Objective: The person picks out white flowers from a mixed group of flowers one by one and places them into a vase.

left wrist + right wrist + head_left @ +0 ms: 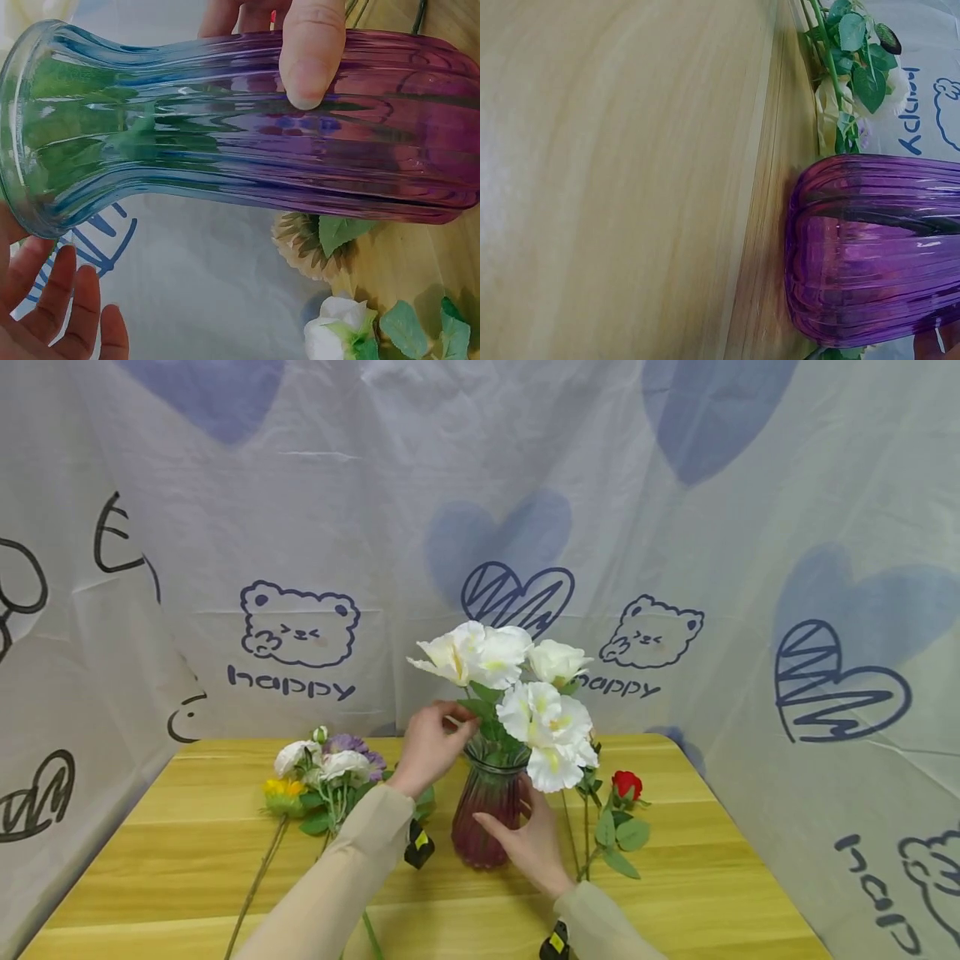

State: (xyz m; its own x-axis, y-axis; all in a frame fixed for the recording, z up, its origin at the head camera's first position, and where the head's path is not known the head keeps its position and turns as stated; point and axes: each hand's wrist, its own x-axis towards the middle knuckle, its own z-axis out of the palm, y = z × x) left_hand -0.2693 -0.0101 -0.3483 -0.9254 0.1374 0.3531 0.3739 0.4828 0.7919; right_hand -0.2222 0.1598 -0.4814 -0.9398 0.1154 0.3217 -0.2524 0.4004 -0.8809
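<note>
A ribbed glass vase (480,827), purple below and bluish near the rim, stands upright on the table. White flowers (547,727) with green leaves rise from its mouth. My right hand (536,839) holds the vase body, thumb across the front and fingers round the far side; its thumb (311,60) also shows in the left wrist view. At the rim, my left hand (435,743) brings thumb and index finger together on the greenery, apparently pinching a stem; the tips are partly hidden. Its other fingers (82,307) spread loosely beside the rim in the left wrist view.
Left of the vase lie white flowers (345,766), purple blooms (348,743) and a yellow flower (283,797) on long stems. A red rose (627,785) lies to the right. The wooden table (675,893) ends at a printed white curtain (390,527).
</note>
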